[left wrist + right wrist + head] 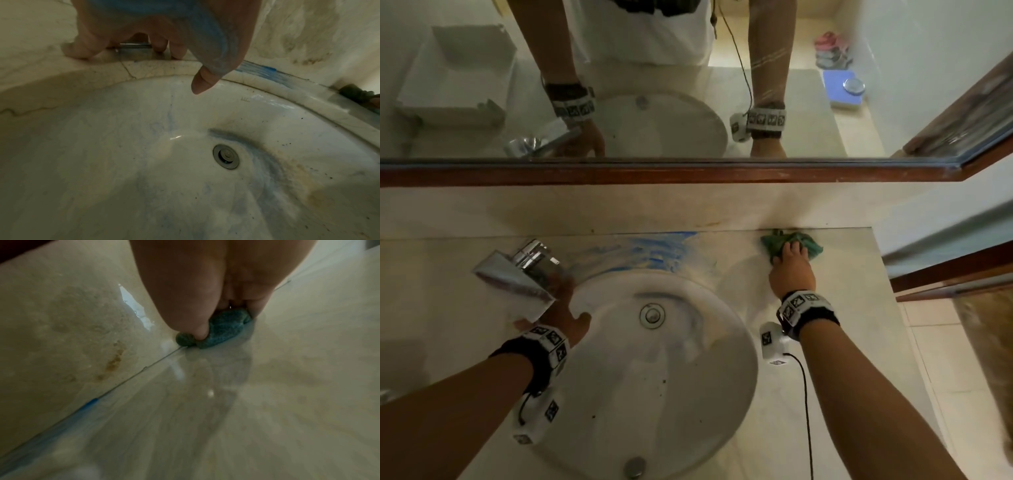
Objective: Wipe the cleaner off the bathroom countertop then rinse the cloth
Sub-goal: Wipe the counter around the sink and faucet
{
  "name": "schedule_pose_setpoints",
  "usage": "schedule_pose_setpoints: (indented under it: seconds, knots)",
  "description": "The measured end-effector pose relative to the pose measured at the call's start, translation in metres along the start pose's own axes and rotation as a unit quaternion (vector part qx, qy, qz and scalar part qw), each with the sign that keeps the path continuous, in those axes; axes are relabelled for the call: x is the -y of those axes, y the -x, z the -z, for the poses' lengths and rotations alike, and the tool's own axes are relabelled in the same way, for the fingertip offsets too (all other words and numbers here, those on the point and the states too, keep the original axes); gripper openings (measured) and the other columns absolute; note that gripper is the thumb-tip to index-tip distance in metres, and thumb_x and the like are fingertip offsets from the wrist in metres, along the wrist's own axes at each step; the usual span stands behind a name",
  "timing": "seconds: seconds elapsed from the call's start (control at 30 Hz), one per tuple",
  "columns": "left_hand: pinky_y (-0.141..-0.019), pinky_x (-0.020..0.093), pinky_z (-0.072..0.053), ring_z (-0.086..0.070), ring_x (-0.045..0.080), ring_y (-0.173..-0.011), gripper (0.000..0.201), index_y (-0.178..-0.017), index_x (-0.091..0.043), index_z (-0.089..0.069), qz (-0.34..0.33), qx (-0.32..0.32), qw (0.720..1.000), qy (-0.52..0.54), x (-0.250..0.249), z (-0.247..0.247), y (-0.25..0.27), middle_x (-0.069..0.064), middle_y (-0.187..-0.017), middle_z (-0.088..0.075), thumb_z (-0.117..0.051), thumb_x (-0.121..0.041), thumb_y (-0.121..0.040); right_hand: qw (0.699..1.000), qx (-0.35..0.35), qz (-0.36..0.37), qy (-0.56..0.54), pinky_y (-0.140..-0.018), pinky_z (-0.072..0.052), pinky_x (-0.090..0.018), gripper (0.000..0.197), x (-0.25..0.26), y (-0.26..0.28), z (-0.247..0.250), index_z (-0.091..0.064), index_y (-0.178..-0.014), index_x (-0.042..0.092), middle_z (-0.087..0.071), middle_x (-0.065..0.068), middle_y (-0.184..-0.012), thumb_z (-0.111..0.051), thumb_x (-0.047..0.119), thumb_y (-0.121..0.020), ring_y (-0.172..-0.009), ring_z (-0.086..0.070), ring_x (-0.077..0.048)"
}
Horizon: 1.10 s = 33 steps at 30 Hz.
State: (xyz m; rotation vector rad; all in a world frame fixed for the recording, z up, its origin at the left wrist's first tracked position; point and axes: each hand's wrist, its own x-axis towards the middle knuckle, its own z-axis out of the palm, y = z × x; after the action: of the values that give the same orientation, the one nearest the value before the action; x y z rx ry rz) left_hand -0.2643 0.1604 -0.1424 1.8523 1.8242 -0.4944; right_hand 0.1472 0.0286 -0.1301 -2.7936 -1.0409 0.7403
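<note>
A crumpled teal cloth (792,247) is gripped under the curled fingers of the right hand (792,270), right of the round white basin (722,370). The left hand (565,305) is spread, fingers straight, on the beige stone countertop (852,308) at the basin's left rim. Blue cleaner streaks (654,248) are seen behind the basin.

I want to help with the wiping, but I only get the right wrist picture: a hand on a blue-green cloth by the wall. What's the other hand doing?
Observer: The left hand holds nothing. Its fingertips rest on the countertop at the sink's rim, just under the faucet.
Operator: Is there much blue stuff left?
Observer: Yes. A wide smear of blue cleaner lies behind the sink, between the faucet and the cloth.
Operator: Is the water on for rinsing?
Observer: No stream shows. The basin has only faint blue streaks around the drain.
</note>
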Motion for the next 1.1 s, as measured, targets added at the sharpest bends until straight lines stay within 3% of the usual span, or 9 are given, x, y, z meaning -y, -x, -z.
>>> schedule_pose_setpoints:
  seconds: [0.13,0.23,0.43,0.57,0.67,0.73,0.83,0.93,1.1]
  knots:
    - [-0.115,0.054,-0.021,-0.031,0.033,-0.142,0.086,-0.154,-0.036,-0.002,-0.021,-0.005,1.000,0.020,0.009,-0.001,-0.005,-0.005,-0.163,-0.004,-0.057,-0.043,-0.089,0.999,-0.003,0.037,-0.008,-0.121,-0.016,-0.035,0.054,0.000,0.068,-0.027,-0.019,-0.154,0.007,-0.011,-0.010,-0.162,-0.032,0.024,-0.104,-0.150,-0.005,-0.025]
    - [-0.117,0.051,-0.019,-0.026,0.032,-0.144,0.084,-0.155,-0.032,-0.003,-0.026,0.000,0.999,0.033,0.007,-0.001,-0.004,-0.002,-0.163,0.001,-0.057,-0.039,-0.091,0.997,-0.009,0.075,0.006,-0.119,-0.014,-0.029,0.054,-0.017,0.112,-0.049,-0.021,-0.154,0.010,-0.013,-0.006,-0.162,-0.034,0.026,-0.104,-0.150,-0.004,-0.020]
    - [-0.117,0.050,-0.018,-0.026,0.035,-0.143,0.084,-0.154,-0.034,-0.001,-0.022,-0.002,0.999,0.043,0.005,0.001,0.000,0.008,-0.162,-0.014,-0.057,-0.040,-0.092,0.997,-0.032,0.061,0.020,-0.120,-0.017,-0.036,0.053,0.000,0.044,-0.024,-0.022,-0.153,0.009,-0.015,-0.008,-0.162,-0.035,0.024,-0.104,-0.150,-0.008,-0.025]
    - [-0.115,0.056,-0.019,-0.021,0.038,-0.145,0.086,-0.154,-0.036,-0.001,-0.025,-0.013,0.999,0.023,0.006,0.000,0.000,0.007,-0.162,-0.012,-0.057,-0.043,-0.090,0.998,-0.036,0.055,0.024,-0.119,-0.020,-0.042,0.053,0.036,0.002,-0.012,-0.023,-0.152,0.004,-0.017,-0.013,-0.161,-0.035,0.022,-0.104,-0.148,-0.010,-0.032]
    - [-0.115,0.062,-0.014,-0.016,0.038,-0.146,0.085,-0.153,-0.039,0.002,-0.025,-0.013,1.000,-0.006,0.006,0.000,0.002,-0.002,-0.163,-0.004,-0.054,-0.047,-0.090,0.996,-0.033,0.078,0.021,-0.117,-0.025,-0.042,0.052,0.049,0.017,-0.025,-0.027,-0.151,0.004,-0.020,-0.013,-0.160,-0.037,0.021,-0.102,-0.148,-0.013,-0.032]
    - [-0.114,0.063,-0.016,-0.017,0.038,-0.146,0.087,-0.153,-0.040,0.005,-0.025,-0.009,1.000,-0.009,0.006,0.000,0.001,0.000,-0.163,-0.007,-0.054,-0.049,-0.089,0.992,-0.036,0.117,0.023,-0.116,-0.027,-0.041,0.052,0.048,0.046,-0.043,-0.029,-0.150,0.006,-0.022,-0.011,-0.160,-0.039,0.021,-0.102,-0.148,-0.014,-0.029]
    - [-0.114,0.063,-0.016,-0.011,0.038,-0.147,0.087,-0.152,-0.041,0.008,-0.029,0.003,1.000,-0.012,0.007,0.001,0.002,0.000,-0.163,-0.002,-0.052,-0.050,-0.090,0.986,-0.038,0.159,0.038,-0.117,-0.023,-0.037,0.052,0.042,0.077,-0.061,-0.028,-0.152,0.010,-0.021,-0.007,-0.161,-0.037,0.023,-0.102,-0.149,-0.012,-0.024]
    - [-0.113,0.066,-0.012,0.000,0.039,-0.148,0.086,-0.152,-0.039,0.010,-0.032,0.006,0.999,-0.039,0.004,0.005,0.006,-0.006,-0.163,0.010,-0.051,-0.049,-0.092,0.984,-0.050,0.169,0.038,-0.117,-0.024,-0.037,0.051,0.048,0.062,-0.057,-0.031,-0.151,0.010,-0.024,-0.008,-0.160,-0.038,0.023,-0.102,-0.149,-0.015,-0.024]
    - [-0.113,0.065,-0.013,0.003,0.042,-0.147,0.087,-0.152,-0.041,0.010,-0.033,0.017,0.998,-0.049,0.006,0.004,0.004,-0.008,-0.161,0.019,-0.051,-0.051,-0.090,0.985,-0.065,0.159,0.032,-0.113,-0.032,-0.043,0.050,0.100,0.015,-0.052,-0.035,-0.147,0.004,-0.031,-0.014,-0.155,-0.039,0.021,-0.100,-0.146,-0.019,-0.033]
